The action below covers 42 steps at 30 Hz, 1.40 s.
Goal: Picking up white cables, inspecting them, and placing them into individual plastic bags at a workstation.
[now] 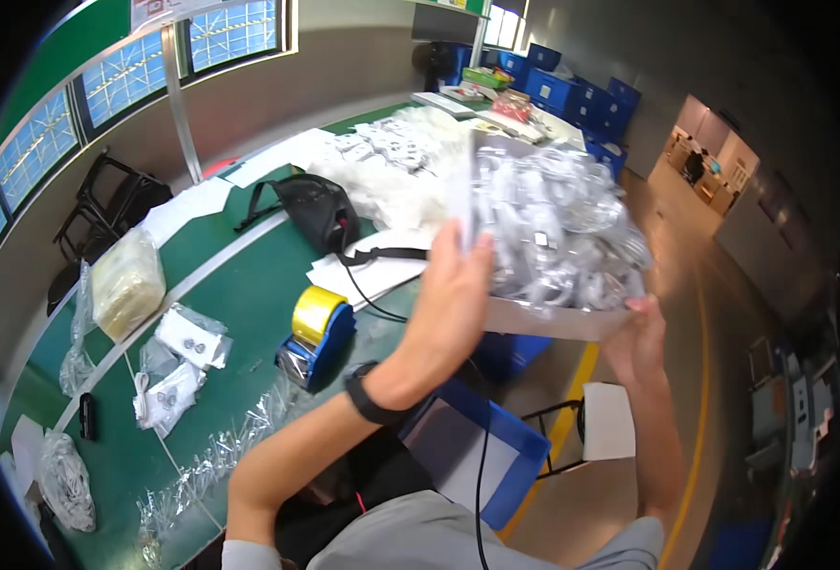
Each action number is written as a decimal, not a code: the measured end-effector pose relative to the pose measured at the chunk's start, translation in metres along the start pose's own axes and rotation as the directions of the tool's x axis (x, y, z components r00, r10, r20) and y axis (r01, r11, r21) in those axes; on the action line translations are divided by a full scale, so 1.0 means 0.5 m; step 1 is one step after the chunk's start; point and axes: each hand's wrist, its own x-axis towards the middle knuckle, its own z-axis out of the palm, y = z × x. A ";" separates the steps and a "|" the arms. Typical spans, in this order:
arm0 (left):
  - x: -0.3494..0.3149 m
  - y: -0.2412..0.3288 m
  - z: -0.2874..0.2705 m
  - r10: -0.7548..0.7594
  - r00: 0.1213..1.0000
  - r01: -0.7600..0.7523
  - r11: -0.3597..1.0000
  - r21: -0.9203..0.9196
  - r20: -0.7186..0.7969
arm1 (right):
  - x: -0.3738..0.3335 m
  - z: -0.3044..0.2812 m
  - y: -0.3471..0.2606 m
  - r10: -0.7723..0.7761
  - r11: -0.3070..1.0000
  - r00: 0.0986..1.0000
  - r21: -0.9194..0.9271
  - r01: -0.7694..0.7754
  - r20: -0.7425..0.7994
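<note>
While the left hand (446, 309) reaches up and away from the body, its forearm slanting in from below, it clasps the left wall of a white box (557, 318), fingers pointing upward and thumb set apart beside the contents. The right hand (636, 334) rises on a steeper forearm and grips the box's near right corner, thumb at the rim; how its other fingers bend cannot be told. Between both hands the box is held up off the table, heaped with white cables (548, 228) in clear plastic. A black wristband (370, 394) circles the left wrist. Left of that hand, on the green table (235, 285), stand a blue tape dispenser (330, 344) with a yellow roll and, just above it, a black bag (317, 204). Below the hands is a blue bin (524, 456). As for writing, far beyond the right hand, stacked blue crates (551, 90) carry small white labels, too small to read; high beyond the left hand, a pale sign (159, 9) bears reddish marks, cut off and blurred. Well left of the left hand, white packets (190, 337) show round grey shapes.
</note>
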 end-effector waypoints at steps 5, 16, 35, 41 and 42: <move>-0.055 -0.113 0.157 0.089 0.991 -0.112 0.956 0.270 0.097 | -0.151 -0.160 0.011 -0.079 0.995 0.979 0.051 0.090 -0.187; -0.193 -0.422 0.248 -0.270 0.783 -0.053 0.868 0.493 0.560 | -0.494 -0.411 0.326 -0.041 0.905 0.899 0.364 0.218 -0.436; -0.188 -0.091 -0.176 -0.234 0.943 0.213 0.971 0.112 0.236 | -0.668 -0.744 1.152 0.328 0.892 0.261 0.207 -0.401 -0.908; -0.338 -0.110 -0.257 -0.304 0.951 0.309 0.942 0.133 -0.054 | -0.524 -0.609 1.188 0.301 0.484 -0.191 0.322 -0.814 -0.934; -0.354 -0.115 -0.263 -0.312 0.946 0.321 0.937 0.138 -0.085 | -0.511 -0.604 1.173 0.243 0.386 -0.275 0.353 -0.852 -0.930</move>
